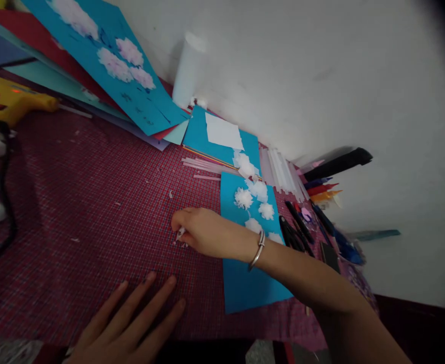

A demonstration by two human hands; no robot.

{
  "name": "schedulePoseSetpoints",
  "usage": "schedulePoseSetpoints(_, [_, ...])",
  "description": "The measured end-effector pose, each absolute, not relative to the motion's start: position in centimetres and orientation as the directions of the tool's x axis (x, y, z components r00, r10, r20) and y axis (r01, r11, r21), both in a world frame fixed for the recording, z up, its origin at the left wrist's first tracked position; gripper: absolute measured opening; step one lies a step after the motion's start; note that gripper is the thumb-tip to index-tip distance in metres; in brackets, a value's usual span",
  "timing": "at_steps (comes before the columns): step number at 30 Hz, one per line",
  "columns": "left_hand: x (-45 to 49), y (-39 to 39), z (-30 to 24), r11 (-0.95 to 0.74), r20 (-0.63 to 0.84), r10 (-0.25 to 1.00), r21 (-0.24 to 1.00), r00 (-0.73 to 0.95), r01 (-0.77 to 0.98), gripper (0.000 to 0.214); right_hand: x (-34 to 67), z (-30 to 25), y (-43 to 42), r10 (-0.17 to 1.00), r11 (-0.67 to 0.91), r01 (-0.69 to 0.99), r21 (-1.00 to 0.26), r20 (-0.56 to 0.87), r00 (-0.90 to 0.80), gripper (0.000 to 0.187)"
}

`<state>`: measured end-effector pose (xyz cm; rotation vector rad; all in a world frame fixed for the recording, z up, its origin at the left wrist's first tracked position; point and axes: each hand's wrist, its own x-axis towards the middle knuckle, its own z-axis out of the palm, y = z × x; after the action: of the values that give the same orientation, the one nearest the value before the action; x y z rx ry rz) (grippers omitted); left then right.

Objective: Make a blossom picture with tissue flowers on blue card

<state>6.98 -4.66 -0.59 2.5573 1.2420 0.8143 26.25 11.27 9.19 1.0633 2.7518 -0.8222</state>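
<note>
My right hand (202, 230), with a silver bangle at the wrist, reaches across a blue sheet (245, 288) and pinches small white paper scraps (181, 233) just above the red checked cloth (104, 212). Fluffy white paper flowers (243, 198) sit on that sheet, and my forearm hides part of them. My left hand (131, 323) lies flat at the near edge of the cloth, fingers spread, holding nothing.
A yellow glue gun (13, 101) with a black cord lies at the left. Behind stand a blue picture with pinkish flowers (114, 65) and a white roll (188, 71) by the wall. Translucent glue sticks (283, 169), pens and scissors (293, 235) line the right side.
</note>
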Motion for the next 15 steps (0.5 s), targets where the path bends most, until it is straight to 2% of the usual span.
schedulePoseSetpoints(3, [7.0,-4.7,-1.2,-0.661,0.42,0.743,0.343,0.521,0.667,0.045,25.7,9.4,10.5,0.543,0.736,0.595,-0.322,-0.245,-0.804,0.012])
schedulePoseSetpoints(5, [7.1,-4.6,-1.8,-0.683,0.467,0.714,0.298,0.522,0.667,0.043,25.7,9.7,10.5,0.52,0.767,0.575,-0.285,-0.249,-0.817,0.014])
schedulePoseSetpoints(8, [7.0,-4.1,-2.3,-0.718,0.519,0.653,0.193,0.552,0.668,0.043,25.6,10.1,12.0,0.558,0.678,0.63,-0.378,-0.294,-0.776,0.014])
schedulePoseSetpoints(10, [6.7,-3.7,-2.2,-0.757,0.517,0.585,0.072,0.625,0.65,0.048,25.3,10.1,13.9,0.648,0.541,0.7,-0.467,-0.299,-0.701,0.015])
schedulePoseSetpoints(12, [6.5,-3.4,-2.1,-0.783,0.495,0.533,-0.019,0.686,0.622,0.054,24.9,9.9,16.0,0.731,0.446,0.738,-0.506,-0.271,-0.627,0.016])
schedulePoseSetpoints(15, [6.6,-3.6,-2.1,-0.75,0.509,0.571,0.003,0.644,0.662,0.051,24.2,9.1,18.2,0.74,0.475,0.747,-0.465,-0.249,-0.625,0.01])
